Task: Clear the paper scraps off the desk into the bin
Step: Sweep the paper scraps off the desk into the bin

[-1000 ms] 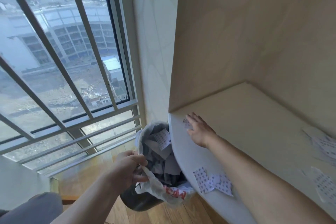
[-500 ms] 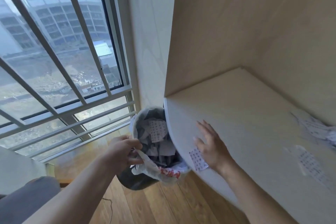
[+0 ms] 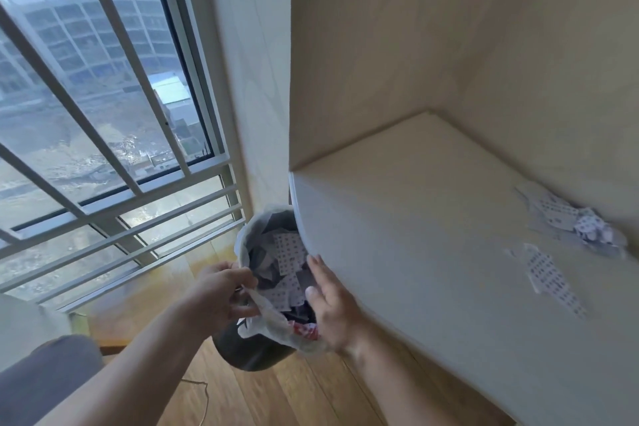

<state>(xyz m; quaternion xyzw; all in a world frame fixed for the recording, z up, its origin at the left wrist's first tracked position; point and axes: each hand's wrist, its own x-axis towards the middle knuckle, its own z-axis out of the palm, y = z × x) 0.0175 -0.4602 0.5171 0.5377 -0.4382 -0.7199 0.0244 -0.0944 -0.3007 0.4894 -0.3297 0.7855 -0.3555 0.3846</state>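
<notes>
Right hand [image 3: 333, 308] has swept off the desk [image 3: 415, 252] to the bin [image 3: 252, 353], fingers spread, holding nothing. Left hand [image 3: 224, 290] pinches the liner. Remaining scraps [image 3: 549, 277] look light and limp; pinch edges.

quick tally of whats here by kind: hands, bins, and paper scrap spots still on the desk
hands: 2, left hand gripping the bin liner, right hand open at the desk edge
bins: 1, bin with scraps inside
scrap spots on desk: 2, flat strip, crumpled pile
total: 5
</notes>
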